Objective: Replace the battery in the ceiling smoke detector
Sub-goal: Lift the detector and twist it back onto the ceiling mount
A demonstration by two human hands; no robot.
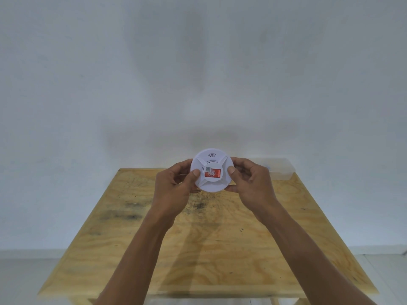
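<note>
A round white smoke detector [211, 160] is held up above the far half of the table, its face toward me. It has four raised ribs and a red and white sticker [212, 172] at its middle. My left hand [176, 183] grips its left edge, thumb on the front. My right hand [248, 179] grips its right edge, thumb on the front as well. No battery shows in this view.
Below my arms lies a square plywood table [204, 249] with dark scuff marks. At its far right corner stands a clear plastic box [279, 171]. A plain white wall rises behind, and pale floor shows on both sides.
</note>
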